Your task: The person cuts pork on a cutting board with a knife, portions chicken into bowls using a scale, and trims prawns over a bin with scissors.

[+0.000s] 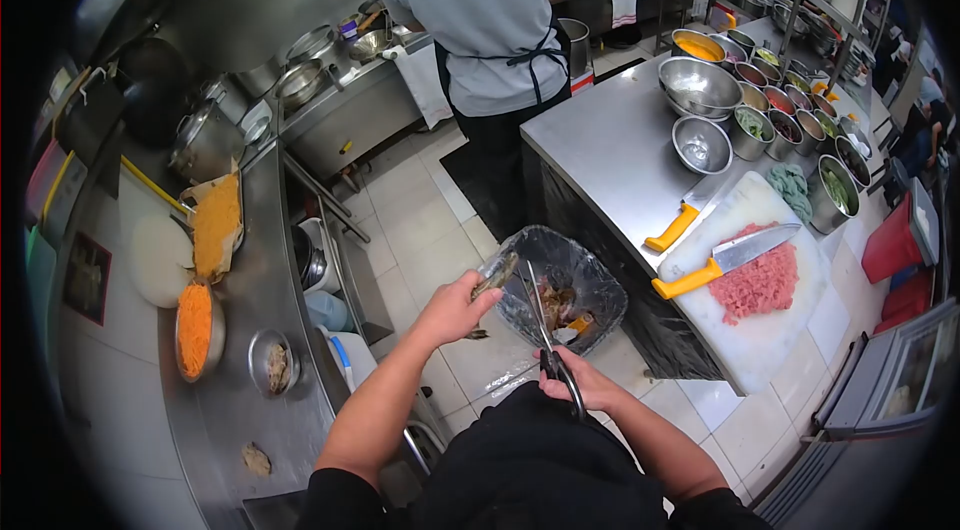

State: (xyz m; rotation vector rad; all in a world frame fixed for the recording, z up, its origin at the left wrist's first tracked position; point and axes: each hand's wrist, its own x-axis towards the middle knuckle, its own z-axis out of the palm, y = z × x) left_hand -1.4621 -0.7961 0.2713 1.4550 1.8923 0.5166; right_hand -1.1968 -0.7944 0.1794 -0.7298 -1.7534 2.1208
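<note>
My left hand point(455, 308) is closed around a greyish raw shrimp point(494, 276), one end sticking out past the fingers and what looks like its tail showing below. In my right hand point(577, 380) are black-handled scissors point(540, 315), blades pointing up and away from me, slightly apart. Both hands are above or beside a bin point(613, 302) lined with clear plastic, with brownish scraps and a yellow-orange piece inside. The scissor blades cross over the bin opening, to the right of the shrimp and apart from it.
At right, a cutting board point(800, 305) bears chopped pink meat point(757, 280) and a yellow-handled knife point(735, 258); metal bowls point(702, 145) stand beyond. On the left counter are a bowl of shredded orange food point(195, 330) and a small bowl point(272, 364). A person point(480, 20) stands ahead.
</note>
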